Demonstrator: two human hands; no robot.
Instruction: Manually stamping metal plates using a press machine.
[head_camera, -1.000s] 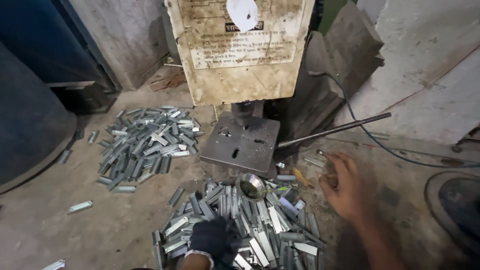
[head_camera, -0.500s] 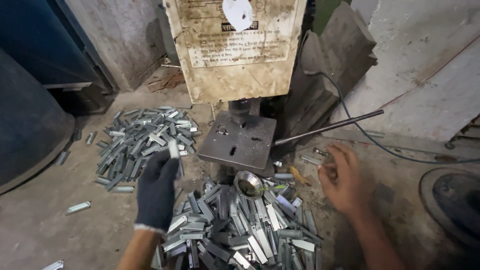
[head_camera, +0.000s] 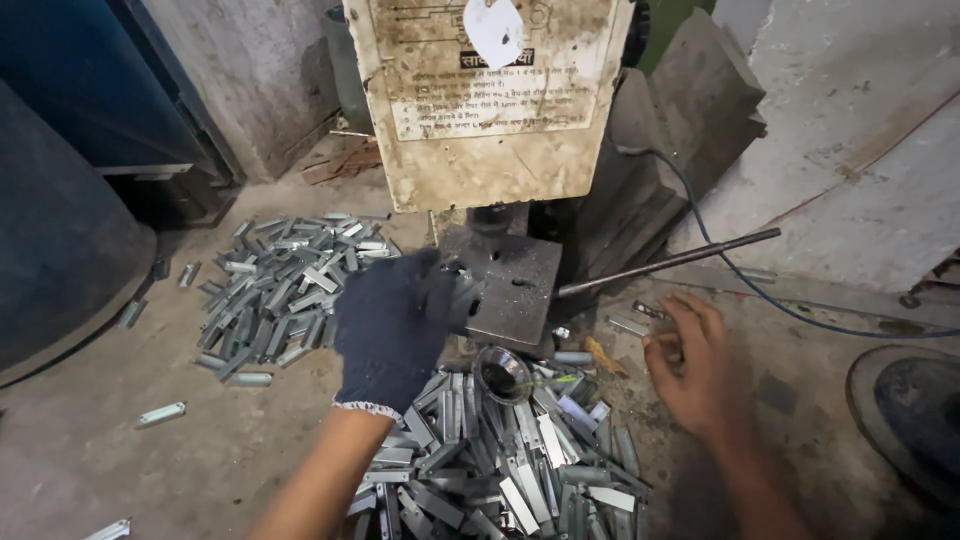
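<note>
Head view, floor-level drill press. My gloved left hand, at centre frame, is curled at the left edge of the steel press table; a glint of metal shows at the fingertips, but I cannot tell whether they actually grip a piece. My bare right hand, right of centre, hovers loosely spread over the floor just below the long feed lever, holding nothing that I can see. The unworked metal strips lie heaped at lower centre around a small steel bowl; a second heap lies at left.

Hazards, as I judge them: the glove sits close beneath the spindle, so loose knit could catch there or the fingers be pinched if the lever comes down early. A strip seated askew on the table could kick sideways. The blue cable trails across the floor near the right hand and could snag.
</note>
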